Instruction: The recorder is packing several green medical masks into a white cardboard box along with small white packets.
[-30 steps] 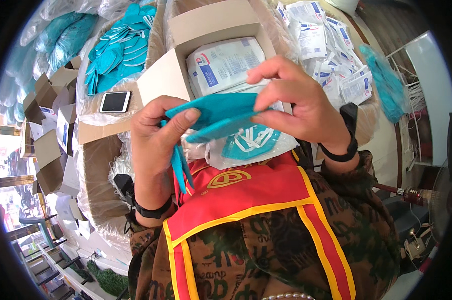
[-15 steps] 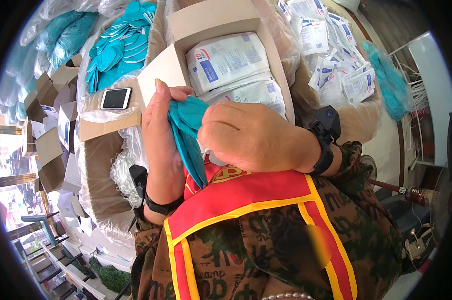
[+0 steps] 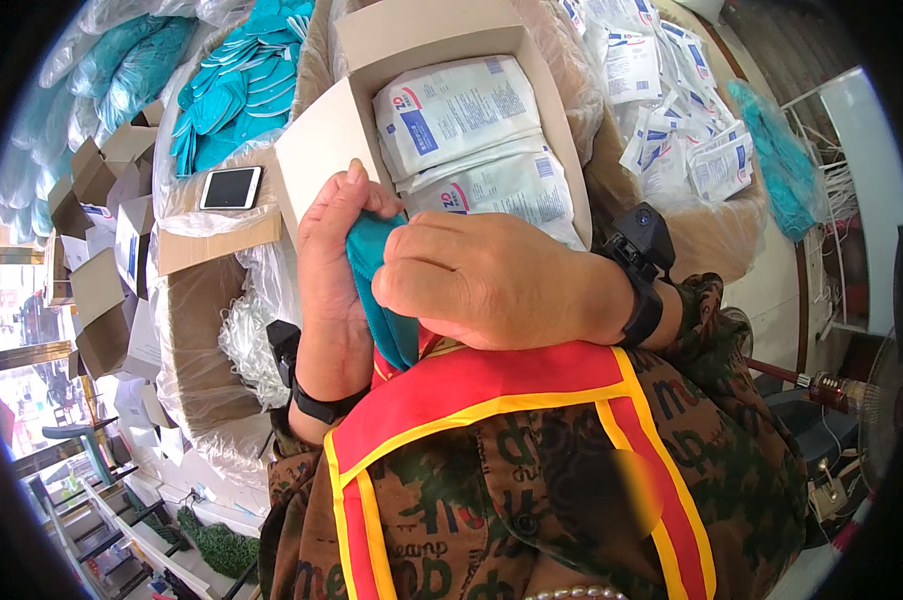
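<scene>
Left grip (image 3: 333, 235): pinching teal fabric piece (image 3: 399, 338) | right grip (image 3: 481, 275): curled against it, fingertips hidden, cannot tell | piece: 7 o'clock from carton (image 3: 323, 145) | advice: steady left, edges flush

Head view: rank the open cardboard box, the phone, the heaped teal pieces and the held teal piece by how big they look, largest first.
1. Open cardboard box
2. Heaped teal pieces
3. Held teal piece, visible part only: the right hand hides some
4. Phone
</scene>
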`<state>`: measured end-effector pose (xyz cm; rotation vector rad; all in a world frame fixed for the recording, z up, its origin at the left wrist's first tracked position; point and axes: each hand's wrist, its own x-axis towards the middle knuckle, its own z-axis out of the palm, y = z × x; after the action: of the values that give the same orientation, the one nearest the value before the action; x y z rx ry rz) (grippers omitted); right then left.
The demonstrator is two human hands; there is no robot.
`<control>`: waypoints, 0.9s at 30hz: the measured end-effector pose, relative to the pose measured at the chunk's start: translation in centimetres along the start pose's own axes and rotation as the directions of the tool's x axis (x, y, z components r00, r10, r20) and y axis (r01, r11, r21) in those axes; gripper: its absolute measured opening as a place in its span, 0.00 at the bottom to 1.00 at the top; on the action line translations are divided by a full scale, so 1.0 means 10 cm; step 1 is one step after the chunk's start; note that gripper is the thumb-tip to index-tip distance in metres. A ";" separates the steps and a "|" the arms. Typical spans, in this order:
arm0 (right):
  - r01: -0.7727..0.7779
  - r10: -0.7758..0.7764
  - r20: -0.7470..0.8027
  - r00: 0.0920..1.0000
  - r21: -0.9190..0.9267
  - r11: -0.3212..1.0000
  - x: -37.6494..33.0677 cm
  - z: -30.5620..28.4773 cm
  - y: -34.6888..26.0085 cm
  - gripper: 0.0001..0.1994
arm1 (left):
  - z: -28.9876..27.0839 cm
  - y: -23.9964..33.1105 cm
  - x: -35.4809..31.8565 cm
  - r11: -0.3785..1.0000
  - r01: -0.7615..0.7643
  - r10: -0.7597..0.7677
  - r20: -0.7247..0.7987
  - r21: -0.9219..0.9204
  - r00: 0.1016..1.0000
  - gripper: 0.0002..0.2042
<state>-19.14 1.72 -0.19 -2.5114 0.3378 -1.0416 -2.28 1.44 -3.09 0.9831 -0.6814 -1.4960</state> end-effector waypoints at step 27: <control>-0.498 0.492 0.451 0.745 -0.116 0.859 -0.63 -0.07 0.67 0.20 | -0.94 0.65 -0.35 0.799 -0.514 0.517 0.079 0.313 0.852 0.08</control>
<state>-24.43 -2.13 -6.69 -2.3531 0.7912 -0.2118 9.02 4.80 -1.27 0.9450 -1.1149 -0.9069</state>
